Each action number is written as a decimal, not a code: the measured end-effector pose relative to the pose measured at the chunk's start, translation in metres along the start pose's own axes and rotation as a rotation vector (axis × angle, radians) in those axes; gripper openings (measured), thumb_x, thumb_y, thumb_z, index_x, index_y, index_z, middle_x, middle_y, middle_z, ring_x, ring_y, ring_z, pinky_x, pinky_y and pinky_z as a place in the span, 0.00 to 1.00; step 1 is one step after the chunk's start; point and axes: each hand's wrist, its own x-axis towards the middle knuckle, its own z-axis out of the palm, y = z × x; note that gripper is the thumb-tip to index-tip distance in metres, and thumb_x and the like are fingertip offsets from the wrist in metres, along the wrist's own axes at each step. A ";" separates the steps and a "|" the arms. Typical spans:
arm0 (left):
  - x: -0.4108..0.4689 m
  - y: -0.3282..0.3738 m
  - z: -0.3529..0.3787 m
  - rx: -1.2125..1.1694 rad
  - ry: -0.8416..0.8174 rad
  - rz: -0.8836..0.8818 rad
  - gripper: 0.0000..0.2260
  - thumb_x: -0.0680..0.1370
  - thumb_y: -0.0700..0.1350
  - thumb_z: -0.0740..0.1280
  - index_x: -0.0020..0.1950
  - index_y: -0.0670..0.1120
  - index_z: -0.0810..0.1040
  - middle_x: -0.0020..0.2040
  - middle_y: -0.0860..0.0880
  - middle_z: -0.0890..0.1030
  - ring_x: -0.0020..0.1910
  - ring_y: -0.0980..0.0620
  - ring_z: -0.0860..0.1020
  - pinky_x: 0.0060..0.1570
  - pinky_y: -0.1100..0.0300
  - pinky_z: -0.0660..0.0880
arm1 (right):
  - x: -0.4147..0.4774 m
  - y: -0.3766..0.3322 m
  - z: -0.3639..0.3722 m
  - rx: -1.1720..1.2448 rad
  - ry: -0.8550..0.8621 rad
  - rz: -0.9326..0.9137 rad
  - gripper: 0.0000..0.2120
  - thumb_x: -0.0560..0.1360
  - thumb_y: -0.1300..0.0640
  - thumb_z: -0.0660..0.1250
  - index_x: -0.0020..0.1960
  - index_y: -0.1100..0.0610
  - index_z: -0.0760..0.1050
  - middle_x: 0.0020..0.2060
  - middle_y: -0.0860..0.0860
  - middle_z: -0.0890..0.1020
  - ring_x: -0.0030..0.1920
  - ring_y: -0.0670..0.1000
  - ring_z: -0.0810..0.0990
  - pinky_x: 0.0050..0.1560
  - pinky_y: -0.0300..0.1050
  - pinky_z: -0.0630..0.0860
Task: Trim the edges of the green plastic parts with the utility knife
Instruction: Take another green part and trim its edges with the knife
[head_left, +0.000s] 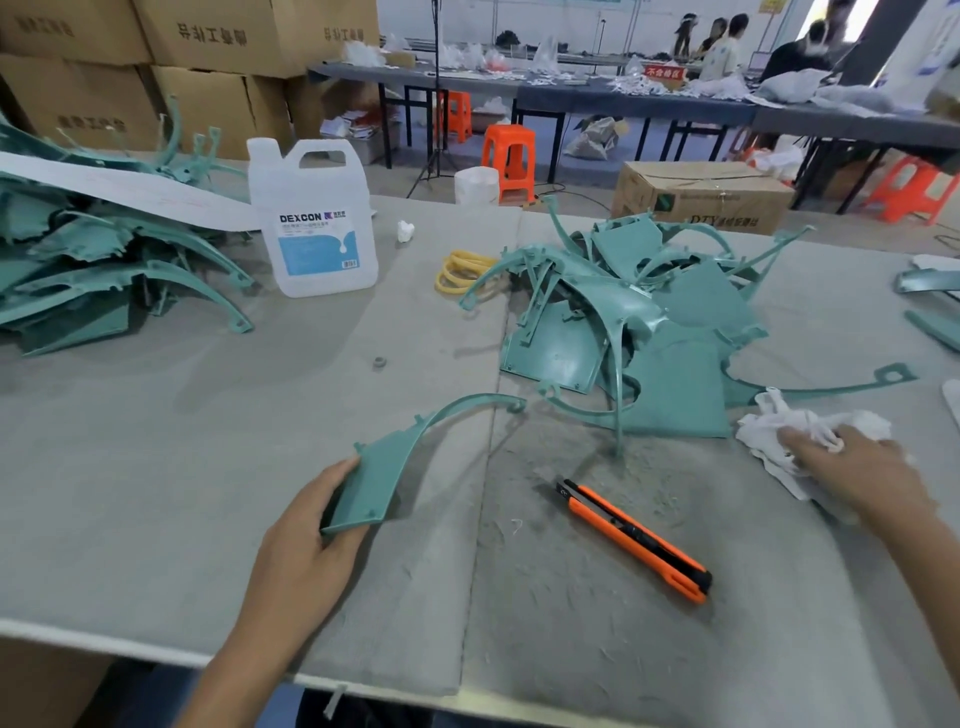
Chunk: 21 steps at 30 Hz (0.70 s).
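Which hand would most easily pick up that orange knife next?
Probably the right hand. The left hand is gripping a green part, while the right only holds a white rag it could drop, and the utility knife lies closer to it.

left grip (306, 530): thumb and fingers clamped, forearm extended | right grip (852, 467): palm down, fingers curled

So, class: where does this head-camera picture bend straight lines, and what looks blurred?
Head view: the wide lens bows the edges of the table; the right hand and white rag look slightly blurred; the utility knife lies sharp, casting a soft shadow.
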 end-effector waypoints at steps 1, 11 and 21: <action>0.001 0.000 0.000 0.001 -0.001 0.005 0.22 0.77 0.44 0.71 0.70 0.59 0.74 0.63 0.71 0.74 0.63 0.62 0.75 0.58 0.71 0.69 | 0.000 0.000 0.003 0.015 -0.016 -0.012 0.41 0.70 0.24 0.57 0.70 0.53 0.71 0.66 0.64 0.74 0.63 0.66 0.75 0.64 0.63 0.72; 0.007 0.013 -0.010 0.179 0.033 0.100 0.23 0.80 0.57 0.65 0.75 0.62 0.66 0.72 0.60 0.72 0.70 0.57 0.71 0.63 0.53 0.73 | -0.063 -0.019 0.011 0.494 0.357 -0.094 0.21 0.67 0.45 0.65 0.55 0.54 0.66 0.52 0.66 0.80 0.52 0.69 0.79 0.53 0.61 0.74; -0.001 0.062 -0.035 -0.986 0.109 -0.334 0.12 0.75 0.56 0.67 0.51 0.52 0.87 0.53 0.46 0.87 0.46 0.50 0.86 0.38 0.55 0.83 | -0.146 -0.070 -0.009 0.679 0.318 -0.408 0.12 0.73 0.45 0.60 0.49 0.50 0.76 0.40 0.50 0.83 0.44 0.56 0.82 0.47 0.48 0.78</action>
